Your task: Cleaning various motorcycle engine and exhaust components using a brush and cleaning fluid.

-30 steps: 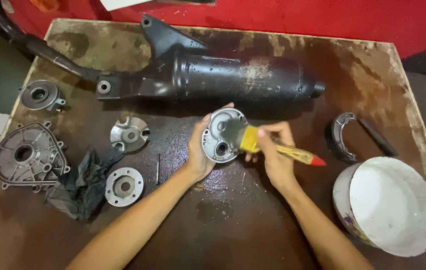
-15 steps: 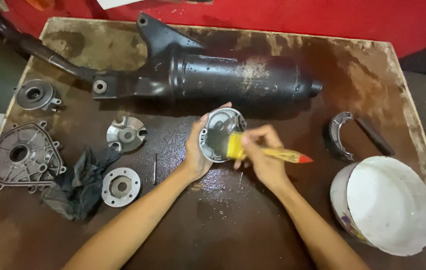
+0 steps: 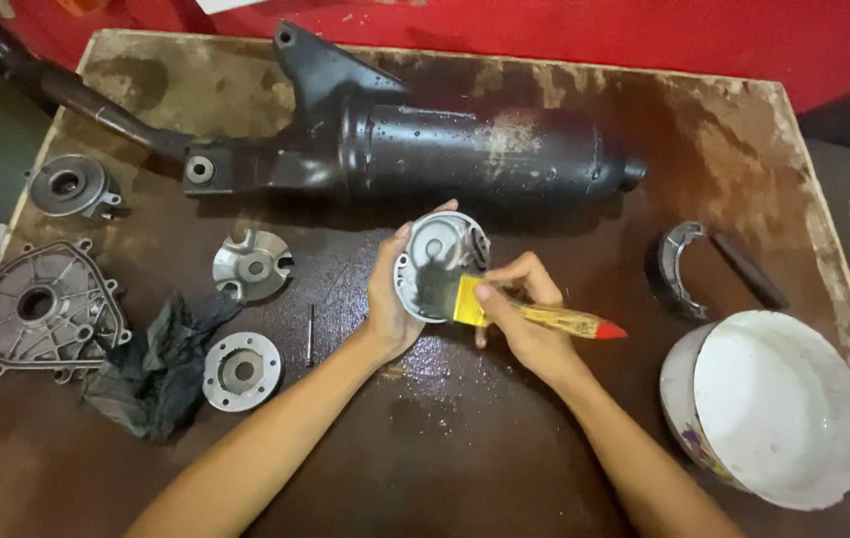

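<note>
The left hand is wrapped around the edge of a round grey metal cover, holding it tilted up just above the middle of the table, its hollow side facing the person. The right hand is closed on a paintbrush with a yellow handle and red tip; its dark bristles press against the lower part of the cover's inside, which looks blackened there.

Just behind the cover, across the far part of the table, lies a long black exhaust muffler, its pipe running off past the far left corner. To the left of the left hand a small finned metal disc lies flat, with a thin metal pin between it and the forearm. Nearer the left edge sit a ring-shaped flange, a crumpled dark rag touching it, a large grey ribbed engine cover, and a small round housing toward the far left corner.

To the right of the right hand a curved brake shoe lies near the right edge, and a white bowl stands at the near right corner.
</note>
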